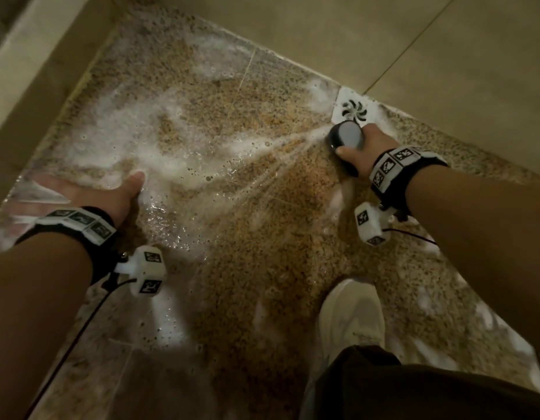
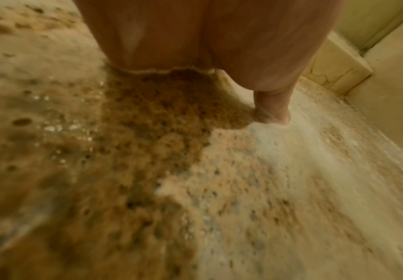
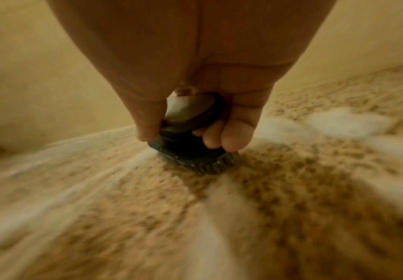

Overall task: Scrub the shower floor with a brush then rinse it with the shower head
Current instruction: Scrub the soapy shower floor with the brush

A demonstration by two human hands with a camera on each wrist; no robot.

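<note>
Speckled brown stone makes up your shower floor [image 1: 262,268], wet and patched with white foam [image 1: 135,128]. Your right hand [image 1: 364,153] grips a dark round brush [image 1: 345,137], bristles down on the floor just beside the white drain [image 1: 355,109]. Your left hand [image 1: 90,192] lies flat with its thumb spread, pressing the wet floor.

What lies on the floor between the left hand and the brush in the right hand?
In the head view, only wet speckled shower floor with foam streaks separates the left hand from the brush gripped by the right hand; no objects.
</note>
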